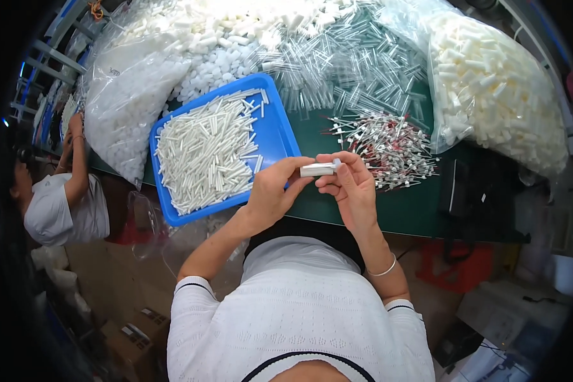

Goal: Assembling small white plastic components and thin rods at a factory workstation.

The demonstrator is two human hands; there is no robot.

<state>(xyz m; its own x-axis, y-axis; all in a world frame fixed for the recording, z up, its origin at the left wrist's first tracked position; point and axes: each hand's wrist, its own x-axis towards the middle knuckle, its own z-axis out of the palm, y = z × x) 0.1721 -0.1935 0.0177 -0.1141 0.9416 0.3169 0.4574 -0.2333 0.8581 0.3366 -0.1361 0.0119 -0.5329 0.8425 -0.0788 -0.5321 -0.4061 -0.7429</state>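
A short white tube-shaped piece (317, 170) lies level between my hands, above the front edge of the green table. The fingers of my left hand (272, 191) pinch its left end. My right hand (353, 191) grips the right end, where a small pale plug or cap (337, 163) shows at the fingertips. Left of my hands, a blue tray (280, 130) holds a heap of thin white rods (204, 153). Beyond my right hand is a pile of small white parts with thin leads and red bits (395, 149).
Clear tubes (363, 57) are heaped at the back of the table (395, 213). A bag of cream cylinders (490, 95) stands right, a bag of small white pieces (127, 108) left. A black box-like object (474, 191) sits right. Another person (67, 197) works at far left.
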